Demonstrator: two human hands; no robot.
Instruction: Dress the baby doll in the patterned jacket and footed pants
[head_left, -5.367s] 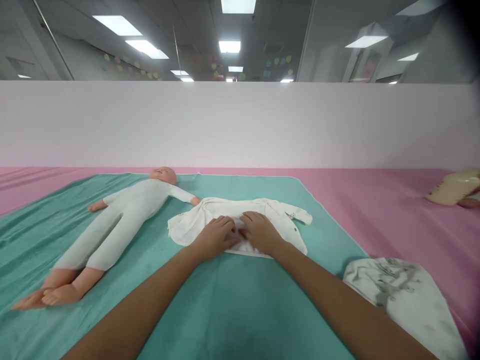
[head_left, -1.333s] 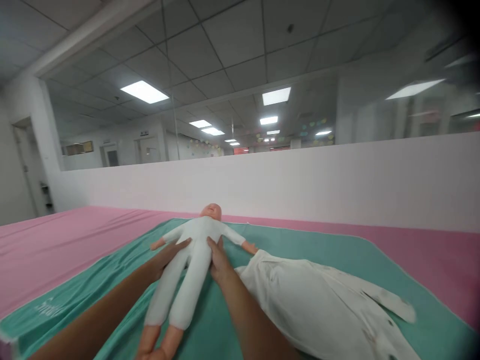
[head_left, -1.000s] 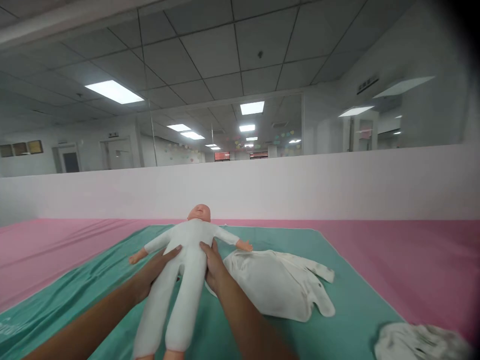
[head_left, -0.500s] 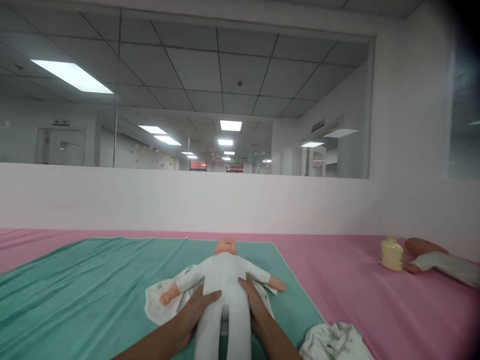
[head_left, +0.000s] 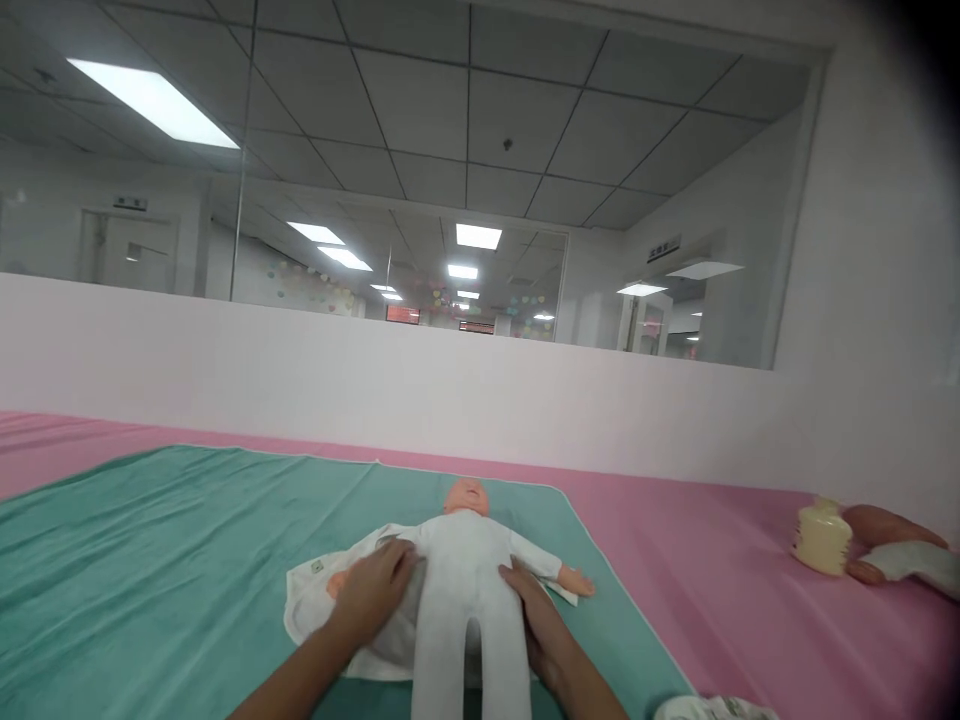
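A baby doll [head_left: 469, 570] in a white suit lies on its back, head away from me, arms spread. Under its upper body a white garment [head_left: 307, 600] is spread out, showing mostly on the left. My left hand [head_left: 375, 590] is over the doll's arm on the left, fingers curled down at the white cloth; what they pinch is hidden. On the other side my right hand [head_left: 536, 610] grips the doll's flank at the waist, thumb on the suit and some fingers out of sight.
A green sheet [head_left: 187, 560] lies under the doll on a pink-covered surface [head_left: 660, 540]. Crumpled white cloth [head_left: 712, 709] lies at the bottom right. A pale yellow bottle [head_left: 822, 538] stands at the far right beside another doll-like figure [head_left: 892, 527]. A white wall with a window rises behind.
My left hand has left the doll's hip and moved up and outward over its arm. The right hand stays at the doll's side. The view has tilted and shifted slightly.
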